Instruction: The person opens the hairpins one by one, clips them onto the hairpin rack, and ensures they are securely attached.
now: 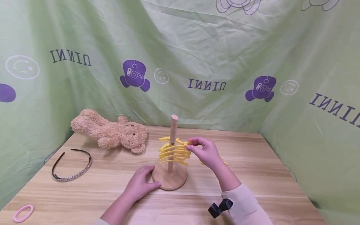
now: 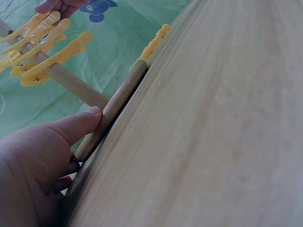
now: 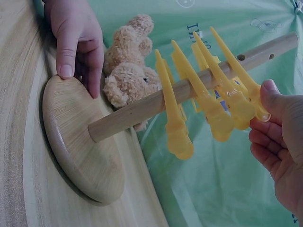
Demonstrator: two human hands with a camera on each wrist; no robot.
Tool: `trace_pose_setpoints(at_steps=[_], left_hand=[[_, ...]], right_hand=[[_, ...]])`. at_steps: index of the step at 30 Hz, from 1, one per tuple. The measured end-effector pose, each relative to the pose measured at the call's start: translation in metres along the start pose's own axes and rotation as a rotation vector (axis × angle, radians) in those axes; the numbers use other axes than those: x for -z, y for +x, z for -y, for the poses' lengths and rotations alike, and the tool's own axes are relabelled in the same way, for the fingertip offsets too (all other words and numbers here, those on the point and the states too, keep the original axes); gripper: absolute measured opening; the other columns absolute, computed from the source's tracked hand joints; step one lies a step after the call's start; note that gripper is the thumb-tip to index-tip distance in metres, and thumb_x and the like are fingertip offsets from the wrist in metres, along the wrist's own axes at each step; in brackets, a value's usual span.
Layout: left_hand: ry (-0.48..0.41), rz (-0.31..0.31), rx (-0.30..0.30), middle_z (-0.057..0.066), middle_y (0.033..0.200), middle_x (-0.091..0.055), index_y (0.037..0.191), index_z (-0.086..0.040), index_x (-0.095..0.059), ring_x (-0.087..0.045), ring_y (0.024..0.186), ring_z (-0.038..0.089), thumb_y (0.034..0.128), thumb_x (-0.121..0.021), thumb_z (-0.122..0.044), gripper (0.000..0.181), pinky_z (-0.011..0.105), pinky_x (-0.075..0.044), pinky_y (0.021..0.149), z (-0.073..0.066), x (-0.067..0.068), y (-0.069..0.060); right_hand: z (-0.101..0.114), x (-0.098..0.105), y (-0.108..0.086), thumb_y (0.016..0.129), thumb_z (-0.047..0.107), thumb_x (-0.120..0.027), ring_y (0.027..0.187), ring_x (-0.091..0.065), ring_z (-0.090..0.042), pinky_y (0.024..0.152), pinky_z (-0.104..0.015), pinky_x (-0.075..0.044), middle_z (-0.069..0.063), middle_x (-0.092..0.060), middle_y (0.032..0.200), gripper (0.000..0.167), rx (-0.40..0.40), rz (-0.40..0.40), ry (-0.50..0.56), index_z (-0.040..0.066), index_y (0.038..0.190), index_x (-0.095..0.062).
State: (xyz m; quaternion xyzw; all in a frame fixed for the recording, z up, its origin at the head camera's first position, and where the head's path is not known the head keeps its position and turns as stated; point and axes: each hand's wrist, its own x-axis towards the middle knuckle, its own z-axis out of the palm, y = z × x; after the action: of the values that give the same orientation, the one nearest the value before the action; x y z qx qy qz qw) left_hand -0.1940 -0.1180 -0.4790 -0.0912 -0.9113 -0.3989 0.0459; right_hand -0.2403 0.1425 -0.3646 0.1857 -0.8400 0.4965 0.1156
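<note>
A green cloth backdrop, on which the dark letters INNIU were printed repeatedly, was hung around a wood-grain table. On this a plush teddy bear was laid, left of a wooden dowel stand, whose round base was gripped at the rim by the thumb and fingers of the left hand. Just left of the right hand, around the upright dowel, yellow alligator hair clips were clamped one above another; one was pinched at its end between that hand's thumb and fingers
</note>
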Motion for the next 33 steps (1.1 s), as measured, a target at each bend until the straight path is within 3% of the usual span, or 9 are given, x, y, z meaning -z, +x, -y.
trace_pose_setpoints(at_steps=[11,17,21,24,30,33], left_hand=[[0.001,0.0,0.005,0.019,0.132,-0.06,0.13,0.001,-0.059,-0.05,0.129,0.039,0.0694,-0.085,-0.042,0.078,0.055,-0.038,0.112,0.001,-0.001,0.0],[0.002,-0.002,0.005,0.019,0.132,-0.06,0.13,0.001,-0.059,-0.05,0.129,0.039,0.069,-0.086,-0.042,0.079,0.055,-0.039,0.112,0.001,-0.001,0.0],[0.001,-0.002,0.003,0.019,0.131,-0.061,0.13,0.001,-0.059,-0.05,0.129,0.039,0.0691,-0.086,-0.041,0.078,0.055,-0.039,0.112,0.001,-0.001,0.0],[0.0,-0.001,0.003,0.019,0.131,-0.061,0.13,0.001,-0.059,-0.05,0.129,0.039,0.0691,-0.086,-0.042,0.078,0.055,-0.038,0.112,0.001,-0.001,0.0],[-0.006,-0.002,0.003,0.019,0.132,-0.06,0.13,0.001,-0.059,-0.05,0.129,0.039,0.0695,-0.086,-0.041,0.078,0.055,-0.038,0.112,0.002,-0.001,0.001],[-0.008,0.0,0.005,0.02,0.132,-0.06,0.13,0.001,-0.059,-0.05,0.129,0.04,0.0698,-0.085,-0.041,0.078,0.055,-0.037,0.112,0.001,-0.001,0.001]], right_hand=[[0.001,0.001,-0.002,0.086,0.01,-0.075,0.088,-0.063,-0.011,0.076,-0.022,-0.053,-0.014,-0.072,0.093,0.027,0.046,0.036,0.001,-0.003,0.109,-0.07],[-0.002,0.001,-0.004,0.086,0.012,-0.074,0.093,-0.065,-0.019,0.082,-0.026,-0.055,-0.013,-0.071,0.097,0.031,0.062,0.053,-0.031,-0.002,0.113,-0.069],[-0.002,0.002,-0.006,0.087,0.015,-0.073,0.103,-0.064,-0.027,0.09,-0.036,-0.055,-0.013,-0.071,0.109,0.038,0.061,0.072,-0.052,0.0,0.122,-0.066],[-0.003,0.006,-0.009,0.09,0.016,-0.071,0.113,-0.062,-0.032,0.096,-0.046,-0.054,-0.015,-0.068,0.121,0.043,0.041,0.095,-0.033,0.001,0.129,-0.061],[-0.021,0.019,-0.014,0.094,0.019,-0.066,0.118,-0.06,-0.032,0.099,-0.04,-0.053,-0.016,-0.065,0.128,0.043,-0.026,0.079,-0.034,0.003,0.133,-0.058],[-0.037,0.029,-0.018,0.095,0.023,-0.065,0.119,-0.059,-0.032,0.101,-0.046,-0.052,-0.015,-0.064,0.131,0.043,-0.087,0.05,-0.05,0.004,0.133,-0.058]])
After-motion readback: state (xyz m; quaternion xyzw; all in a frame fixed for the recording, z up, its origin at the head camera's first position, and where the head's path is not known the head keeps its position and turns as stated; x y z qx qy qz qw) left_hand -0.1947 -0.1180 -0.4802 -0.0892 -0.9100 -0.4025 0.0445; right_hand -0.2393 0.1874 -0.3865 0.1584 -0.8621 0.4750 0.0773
